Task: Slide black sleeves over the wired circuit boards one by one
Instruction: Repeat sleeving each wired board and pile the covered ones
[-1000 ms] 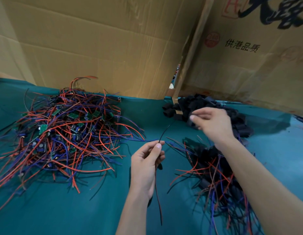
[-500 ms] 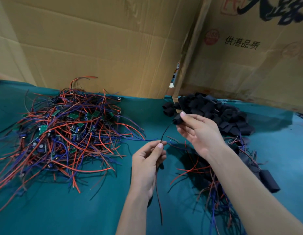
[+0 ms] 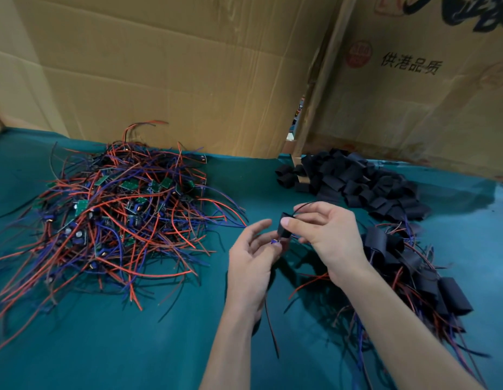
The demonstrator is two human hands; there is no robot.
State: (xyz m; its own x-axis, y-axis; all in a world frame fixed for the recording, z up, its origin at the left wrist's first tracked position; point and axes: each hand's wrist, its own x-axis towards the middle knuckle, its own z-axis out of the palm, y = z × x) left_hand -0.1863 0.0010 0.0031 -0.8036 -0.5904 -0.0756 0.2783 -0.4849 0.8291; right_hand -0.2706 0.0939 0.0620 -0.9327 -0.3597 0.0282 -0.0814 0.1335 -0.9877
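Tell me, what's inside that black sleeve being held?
Wires run through the black sleeve, pinched by the right hand; a purple tip shows below, at the left hand. The inside is hidden.

So I've got one black sleeve [image 3: 284, 228] pinched upright at my right hand [image 3: 326, 235], its thin wires [image 3: 302, 206] looping out the top. Loose sleeves [image 3: 357, 182] sit piled beyond that hand, bare boards [image 3: 118, 218] tangled well left of my left hand [image 3: 251, 266].

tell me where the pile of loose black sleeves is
In the head view, the pile of loose black sleeves lies far right on the green cloth, against the cardboard wall.
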